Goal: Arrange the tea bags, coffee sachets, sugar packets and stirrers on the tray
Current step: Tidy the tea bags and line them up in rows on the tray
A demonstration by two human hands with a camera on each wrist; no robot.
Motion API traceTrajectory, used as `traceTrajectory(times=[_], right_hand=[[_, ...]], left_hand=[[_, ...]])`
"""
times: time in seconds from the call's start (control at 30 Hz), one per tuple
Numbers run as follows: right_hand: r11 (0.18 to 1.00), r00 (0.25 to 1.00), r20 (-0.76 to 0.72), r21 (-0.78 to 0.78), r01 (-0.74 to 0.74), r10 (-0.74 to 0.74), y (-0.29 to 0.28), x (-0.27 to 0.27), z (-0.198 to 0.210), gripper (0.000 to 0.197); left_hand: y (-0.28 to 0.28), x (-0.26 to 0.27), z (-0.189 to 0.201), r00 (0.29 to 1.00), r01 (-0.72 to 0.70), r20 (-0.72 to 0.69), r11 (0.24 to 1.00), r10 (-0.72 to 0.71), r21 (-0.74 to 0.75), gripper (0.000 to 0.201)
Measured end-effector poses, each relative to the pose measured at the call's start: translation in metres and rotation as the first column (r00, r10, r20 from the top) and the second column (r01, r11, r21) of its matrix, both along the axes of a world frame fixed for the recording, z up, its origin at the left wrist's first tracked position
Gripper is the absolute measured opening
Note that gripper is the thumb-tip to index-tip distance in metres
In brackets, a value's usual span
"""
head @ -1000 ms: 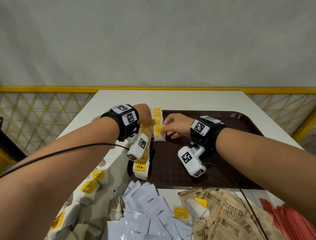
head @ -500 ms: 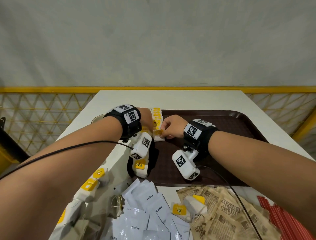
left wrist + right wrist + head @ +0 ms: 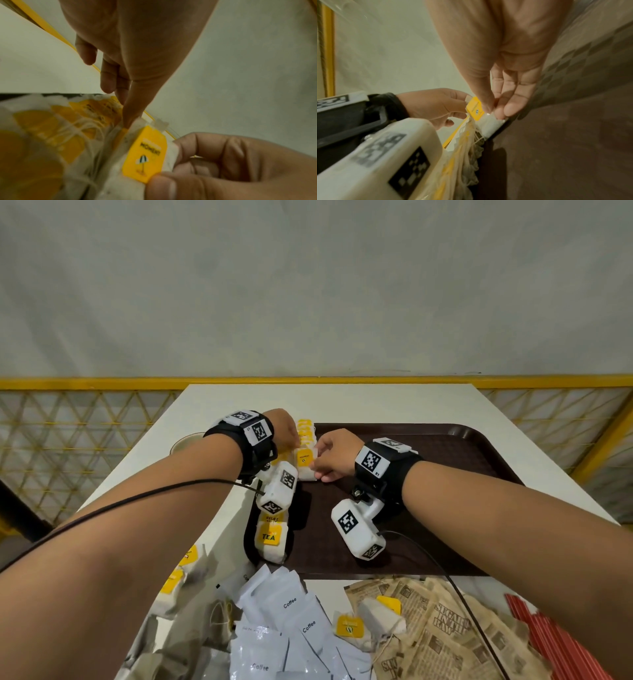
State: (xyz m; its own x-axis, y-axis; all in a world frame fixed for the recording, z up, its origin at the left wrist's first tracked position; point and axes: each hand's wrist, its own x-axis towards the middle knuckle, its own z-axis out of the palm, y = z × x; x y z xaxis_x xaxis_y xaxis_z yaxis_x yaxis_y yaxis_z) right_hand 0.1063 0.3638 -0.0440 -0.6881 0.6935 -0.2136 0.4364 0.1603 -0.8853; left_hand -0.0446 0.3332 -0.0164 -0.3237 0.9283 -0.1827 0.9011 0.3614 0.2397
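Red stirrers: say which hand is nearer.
Right. The right hand pinches a tea bag on the tray, up-left of the red stirrers; the left hand touches the tea-bag row, farther left.

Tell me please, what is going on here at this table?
A person is lining up tea bags on the brown tray. The right hand pinches one tea bag with a yellow tag, and the left hand touches it with its fingertips, at the row of tea bags along the tray's left edge. The coffee sachets, sugar packets, red stirrers and some loose tea bags lie on the table, off the tray.
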Motion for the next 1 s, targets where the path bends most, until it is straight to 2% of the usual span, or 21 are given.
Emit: traceTrajectory(times=[0.17, 0.3, 0.4, 0.53, 0.7, 0.87, 0.93, 1.0], right_hand=[[0.999, 0.999, 0.012, 0.003, 0.032, -0.032, 0.000, -0.005, 0.000, 0.029], [0.999, 0.998, 0.034, 0.004, 0.046, -0.046, -0.001, -0.003, 0.002, 0.030], [0.998, 0.997, 0.058, 0.020, 0.054, -0.055, -0.001, -0.004, 0.002, 0.029], [0.998, 0.992, 0.130, 0.061, -0.011, 0.003, -0.002, -0.003, 0.002, 0.026], [0.977, 0.973, 0.223, 0.185, -0.104, 0.061, -0.004, -0.002, 0.001, 0.030], [0.965, 0.961, 0.267, 0.226, -0.131, 0.068, -0.006, -0.001, 0.004, 0.029], [0.974, 0.968, 0.240, 0.195, -0.114, 0.065, -0.004, 0.001, 0.008, 0.028], [0.991, 0.986, 0.165, 0.129, -0.032, 0.011, -0.001, 0.004, 0.012, 0.025]], left_hand=[[-0.006, -0.008, 0.004, 0.998, -0.040, 0.058, 0.996, 0.035, 0.074, 0.024], [-0.014, -0.010, 0.009, 0.999, 0.005, 0.048, 0.996, -0.001, -0.084, 0.038], [-0.016, -0.004, 0.006, 0.998, 0.067, 0.024, 0.992, -0.065, -0.106, 0.028], [-0.015, -0.001, 0.011, 0.999, 0.034, 0.040, 0.997, -0.032, -0.071, 0.025], [-0.016, 0.007, 0.007, 1.000, -0.014, -0.018, 0.995, 0.012, -0.104, 0.035], [-0.018, 0.010, 0.001, 0.999, -0.048, -0.012, 0.997, 0.047, -0.053, 0.034], [-0.020, 0.007, 0.001, 0.997, -0.075, 0.004, 0.997, 0.075, 0.007, 0.031], [-0.023, 0.001, 0.003, 0.994, -0.096, 0.057, 0.993, 0.092, 0.072, 0.026]])
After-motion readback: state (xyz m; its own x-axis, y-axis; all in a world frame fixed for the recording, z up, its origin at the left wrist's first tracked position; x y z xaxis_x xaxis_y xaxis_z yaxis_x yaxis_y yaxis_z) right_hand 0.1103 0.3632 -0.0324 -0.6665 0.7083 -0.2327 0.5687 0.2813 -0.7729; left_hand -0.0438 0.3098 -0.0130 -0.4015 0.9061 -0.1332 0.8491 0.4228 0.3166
